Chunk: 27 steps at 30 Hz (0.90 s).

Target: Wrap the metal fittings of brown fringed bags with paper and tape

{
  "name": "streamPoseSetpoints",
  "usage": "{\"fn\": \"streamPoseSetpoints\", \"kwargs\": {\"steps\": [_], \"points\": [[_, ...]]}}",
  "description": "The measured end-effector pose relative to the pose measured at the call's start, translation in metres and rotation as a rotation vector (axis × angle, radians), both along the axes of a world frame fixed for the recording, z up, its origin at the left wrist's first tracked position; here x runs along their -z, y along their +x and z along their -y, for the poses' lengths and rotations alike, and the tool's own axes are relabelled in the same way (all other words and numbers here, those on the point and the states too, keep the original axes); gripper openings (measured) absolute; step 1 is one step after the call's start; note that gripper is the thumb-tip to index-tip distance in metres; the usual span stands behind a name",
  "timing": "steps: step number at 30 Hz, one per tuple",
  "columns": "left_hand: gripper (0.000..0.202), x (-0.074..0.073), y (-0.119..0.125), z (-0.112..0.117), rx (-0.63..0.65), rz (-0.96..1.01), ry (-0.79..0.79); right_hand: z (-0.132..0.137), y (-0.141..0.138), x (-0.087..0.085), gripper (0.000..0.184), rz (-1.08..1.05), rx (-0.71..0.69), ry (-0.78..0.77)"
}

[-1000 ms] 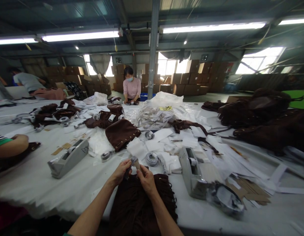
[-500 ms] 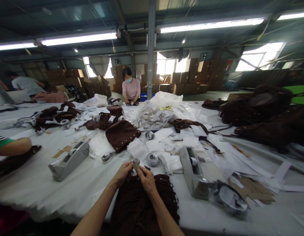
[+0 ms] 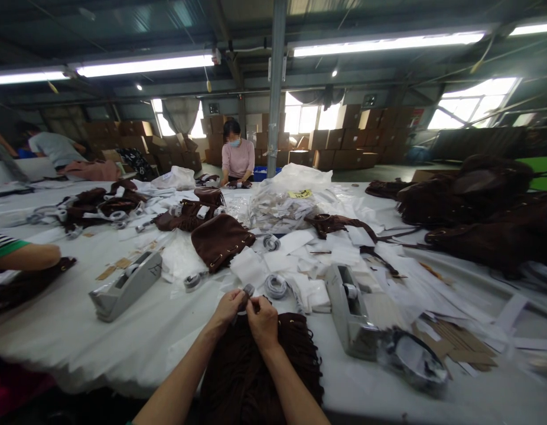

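Above a dark brown fringed bag [image 3: 251,366] with metal eyelets, my two hands meet. My left hand [image 3: 230,308] is closed around a small greyish wrapped piece [image 3: 248,289], whose top pokes out past the fingers. Close beside it, my right hand [image 3: 261,321] pinches at the same spot; what its fingertips grip is hidden. Just beyond the hands lies a grey coiled strip [image 3: 276,286], with white paper sheets [image 3: 249,267] around it. To the right stands a grey tape dispenser [image 3: 351,316].
Another tape dispenser [image 3: 125,286] stands on the left. A brown bag [image 3: 222,242] lies ahead, near a plastic bag of scraps [image 3: 282,206]. Dark bags [image 3: 472,200] pile up at right. A co-worker's arm [image 3: 28,257] reaches in from the left; another person [image 3: 237,156] works across the table.
My right fingers have curled in closer to the left hand. The tan strip that showed between my hands is now mostly covered. The view has shifted slightly.
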<state>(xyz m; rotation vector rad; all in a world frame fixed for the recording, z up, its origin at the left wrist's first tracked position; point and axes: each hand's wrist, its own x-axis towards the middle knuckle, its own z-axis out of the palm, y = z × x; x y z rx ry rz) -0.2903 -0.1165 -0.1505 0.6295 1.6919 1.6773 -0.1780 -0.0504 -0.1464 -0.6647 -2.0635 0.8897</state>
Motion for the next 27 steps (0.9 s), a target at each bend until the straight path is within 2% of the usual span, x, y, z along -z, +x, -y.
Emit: {"fn": "streamPoseSetpoints", "kwargs": {"steps": [5,10,13,17,21,23,27], "points": [[0.04,0.004,-0.001,-0.001,-0.077,-0.026,-0.003,0.0,-0.003,0.003,0.017,0.031,-0.057,0.061],[0.033,0.002,0.001,-0.001,-0.132,-0.089,-0.039,0.0,-0.004,0.005,0.022,0.083,-0.093,0.148],[0.029,-0.001,0.0,-0.001,-0.176,-0.155,-0.074,0.001,-0.006,0.007,0.023,0.14,-0.082,0.247],[0.029,-0.002,-0.003,-0.002,-0.24,-0.208,-0.119,0.004,-0.007,0.01,0.024,0.232,-0.152,0.43],[0.03,-0.002,-0.006,-0.002,-0.282,-0.188,-0.13,0.007,-0.004,0.009,0.02,0.3,-0.205,0.562],[0.031,-0.003,-0.007,-0.002,-0.287,-0.155,-0.116,0.008,-0.003,0.009,0.017,0.326,-0.199,0.6],[0.032,-0.004,-0.005,-0.002,-0.248,-0.048,-0.061,0.01,-0.001,0.011,0.024,0.36,-0.157,0.631]]}}
